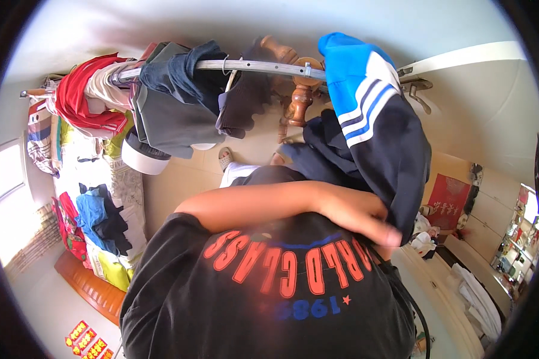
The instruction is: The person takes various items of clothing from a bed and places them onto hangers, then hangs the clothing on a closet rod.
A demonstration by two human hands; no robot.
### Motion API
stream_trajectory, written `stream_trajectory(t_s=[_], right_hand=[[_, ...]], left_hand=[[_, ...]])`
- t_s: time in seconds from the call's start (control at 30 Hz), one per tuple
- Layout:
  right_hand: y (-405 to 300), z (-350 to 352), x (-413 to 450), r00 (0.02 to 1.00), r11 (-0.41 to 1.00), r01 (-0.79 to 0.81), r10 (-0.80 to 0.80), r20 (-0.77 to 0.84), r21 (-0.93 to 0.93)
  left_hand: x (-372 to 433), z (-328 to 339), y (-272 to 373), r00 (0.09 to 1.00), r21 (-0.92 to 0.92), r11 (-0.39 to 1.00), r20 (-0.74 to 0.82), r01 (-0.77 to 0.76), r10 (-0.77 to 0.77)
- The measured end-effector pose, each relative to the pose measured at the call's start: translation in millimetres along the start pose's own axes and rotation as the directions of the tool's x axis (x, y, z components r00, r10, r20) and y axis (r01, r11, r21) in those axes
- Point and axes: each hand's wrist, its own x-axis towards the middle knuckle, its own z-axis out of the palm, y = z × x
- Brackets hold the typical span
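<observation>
My left arm reaches across my chest, and my left hand (375, 222) is at the lower end of a blue, white and black jacket (388, 152) with striped panels. Its fingers seem curled on the dark cloth, partly hidden and blurred by motion. Bare skin of my right arm shows just under that hand and runs up into the jacket's cloth. My right hand is out of view, apparently covered by the jacket. The blue part of the jacket stands highest, beside the metal rail, while more dark cloth hangs in front of my waist.
A metal clothes rail (260, 66) crosses ahead, bearing a red garment (78, 105), grey trousers (170, 121) and a dark knit (247, 103). Behind it stands a turned wooden post (302, 101). A bed with heaped clothes (101, 215) is at left; a door handle (420, 92) is at right.
</observation>
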Motion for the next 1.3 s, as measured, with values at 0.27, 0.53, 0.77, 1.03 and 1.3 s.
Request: stream_trajectory(t_s=[0.27,0.53,0.77,1.03,1.3], right_hand=[[6,-33,-56,0.978,0.819,-0.165,0.064,-0.198,-0.549],[15,-54,-85,0.959,0.917,-0.238,0.169,-0.227,-0.321],[44,-56,-55,0.982,0.739,0.006,0.124,-0.145,0.674],[-6,-33,-61,0.985,0.864,0.150,-0.174,0.005,0.480],[-12,-82,-61,0.974,0.883,0.201,-0.137,-0.179,0.424]], left_hand=[[-23,-61,-161,0.869,-0.338,0.898,-0.306,0.283,-0.389],[57,-48,-114,0.871,-0.557,0.677,-0.390,-0.481,0.298],[94,-29,-77,0.844,-0.229,0.817,-0.250,-0.529,0.475],[50,-16,-64,0.598,0.701,0.710,-0.541,-0.067,0.591],[-20,-77,-2,0.405,0.761,0.589,-0.646,0.272,0.647]])
